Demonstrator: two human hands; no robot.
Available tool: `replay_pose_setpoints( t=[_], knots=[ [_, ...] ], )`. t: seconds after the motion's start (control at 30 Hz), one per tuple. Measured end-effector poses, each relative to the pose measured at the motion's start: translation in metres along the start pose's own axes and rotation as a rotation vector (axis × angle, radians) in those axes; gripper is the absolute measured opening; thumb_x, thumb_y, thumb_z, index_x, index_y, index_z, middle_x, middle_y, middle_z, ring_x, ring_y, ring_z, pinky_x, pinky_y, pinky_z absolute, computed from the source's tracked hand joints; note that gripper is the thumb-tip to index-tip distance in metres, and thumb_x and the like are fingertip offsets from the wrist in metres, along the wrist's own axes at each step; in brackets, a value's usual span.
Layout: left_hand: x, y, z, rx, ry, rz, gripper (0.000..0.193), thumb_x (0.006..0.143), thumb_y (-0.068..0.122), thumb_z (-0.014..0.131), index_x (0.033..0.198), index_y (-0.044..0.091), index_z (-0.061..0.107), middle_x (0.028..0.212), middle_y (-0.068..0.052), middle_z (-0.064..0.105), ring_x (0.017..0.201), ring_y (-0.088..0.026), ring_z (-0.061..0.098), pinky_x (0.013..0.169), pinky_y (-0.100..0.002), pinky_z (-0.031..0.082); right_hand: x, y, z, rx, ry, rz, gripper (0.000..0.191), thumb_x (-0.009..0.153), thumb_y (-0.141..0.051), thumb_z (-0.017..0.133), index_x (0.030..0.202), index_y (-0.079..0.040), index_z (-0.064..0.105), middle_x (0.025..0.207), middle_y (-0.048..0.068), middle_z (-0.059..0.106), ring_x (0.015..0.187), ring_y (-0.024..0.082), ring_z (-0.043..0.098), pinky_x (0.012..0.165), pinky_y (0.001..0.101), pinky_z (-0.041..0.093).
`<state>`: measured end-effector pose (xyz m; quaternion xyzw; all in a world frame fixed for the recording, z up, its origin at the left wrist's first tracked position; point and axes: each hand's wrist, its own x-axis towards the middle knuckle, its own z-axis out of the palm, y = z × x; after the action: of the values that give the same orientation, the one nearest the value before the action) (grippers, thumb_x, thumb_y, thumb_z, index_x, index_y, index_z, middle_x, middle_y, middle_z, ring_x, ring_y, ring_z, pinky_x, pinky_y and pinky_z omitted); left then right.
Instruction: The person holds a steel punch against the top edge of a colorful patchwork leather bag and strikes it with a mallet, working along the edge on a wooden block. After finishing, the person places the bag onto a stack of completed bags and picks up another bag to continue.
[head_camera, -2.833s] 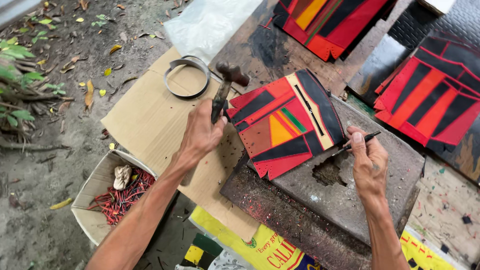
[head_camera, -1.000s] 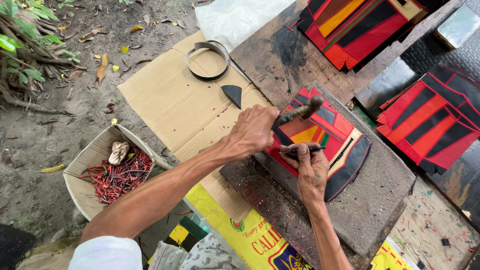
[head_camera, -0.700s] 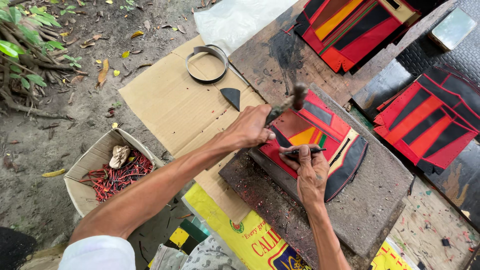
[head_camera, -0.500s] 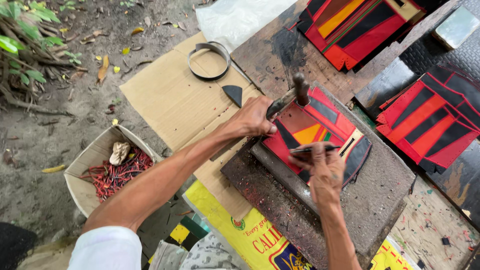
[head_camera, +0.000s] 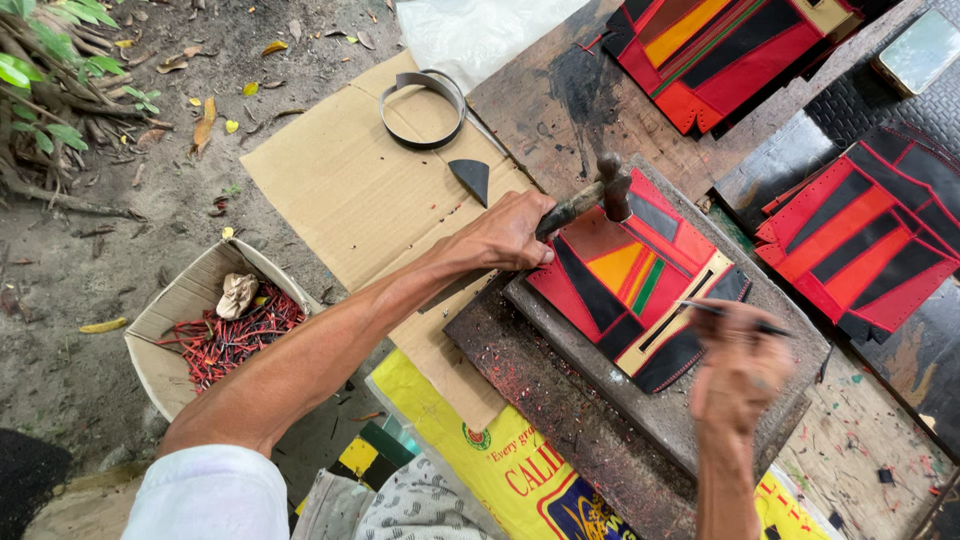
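Gripping one hammer (head_camera: 600, 195) in your left hand (head_camera: 505, 235), now raised off the nearer of three red-black panels (head_camera: 630, 280) on the table (head_camera: 560, 400), your blurred right hand (head_camera: 740, 370) seems closed on one thin punch (head_camera: 735, 318).

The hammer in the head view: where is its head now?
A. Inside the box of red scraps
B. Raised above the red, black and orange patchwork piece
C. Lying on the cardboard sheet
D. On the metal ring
B: the left hand grips the hammer, with its head over the upper edge of the patchwork piece.
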<state>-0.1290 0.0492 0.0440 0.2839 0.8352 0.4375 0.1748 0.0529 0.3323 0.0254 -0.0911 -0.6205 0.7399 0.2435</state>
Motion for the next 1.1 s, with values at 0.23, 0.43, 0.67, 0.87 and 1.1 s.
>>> replay_pose_setpoints(
  t=[0.23,0.43,0.67,0.87,1.1],
  knots=[
    [0.0,-0.001,-0.002,-0.017,-0.03,0.023,0.027,0.064,0.019,0.075,0.07,0.002,0.055,0.055,-0.008,0.055,0.054,-0.018,0.058,0.053,-0.038,0.046,-0.022,0.003,-0.052,-0.049,0.23,0.166,0.025,0.113,-0.02,0.064,0.105,0.003,0.059,0.102,0.016,0.069,0.091,0.027,0.073,0.078,0.0436,0.067],
    [-0.003,-0.002,-0.003,-0.047,-0.052,0.019,0.027,0.063,0.019,0.073,0.069,0.002,0.053,0.052,-0.007,0.053,0.049,-0.015,0.056,0.048,-0.037,0.044,-0.034,-0.006,-0.058,-0.139,0.183,0.171,0.025,0.113,-0.02,0.059,0.107,0.004,0.059,0.102,0.018,0.068,0.09,0.03,0.073,0.073,0.0463,0.066],
    [-0.006,-0.002,-0.005,0.017,-0.033,0.065,0.024,0.065,0.017,0.076,0.068,0.003,0.056,0.051,-0.005,0.056,0.048,-0.014,0.059,0.048,-0.035,0.045,-0.037,-0.014,-0.024,0.253,0.05,0.227,0.017,0.112,-0.014,0.058,0.111,0.003,0.06,0.106,0.019,0.069,0.098,0.035,0.074,0.091,0.0501,0.064],
    [-0.01,-0.002,-0.007,-0.103,-0.072,0.012,0.022,0.069,0.014,0.072,0.066,0.003,0.053,0.046,-0.002,0.051,0.04,-0.01,0.054,0.039,-0.031,0.041,-0.037,0.0,0.062,0.175,-0.222,0.279,0.019,0.106,-0.015,0.057,0.11,0.004,0.058,0.103,0.018,0.07,0.096,0.033,0.075,0.088,0.0458,0.064],
    [-0.011,-0.011,-0.007,-0.227,-0.099,-0.004,0.02,0.068,0.014,0.069,0.069,0.003,0.052,0.048,-0.001,0.049,0.041,-0.008,0.05,0.037,-0.03,0.038,-0.02,0.017,0.116,-0.165,-0.398,0.168,0.015,0.105,-0.009,0.057,0.109,0.005,0.058,0.099,0.014,0.07,0.093,0.023,0.075,0.088,0.0368,0.065]
  ],
)
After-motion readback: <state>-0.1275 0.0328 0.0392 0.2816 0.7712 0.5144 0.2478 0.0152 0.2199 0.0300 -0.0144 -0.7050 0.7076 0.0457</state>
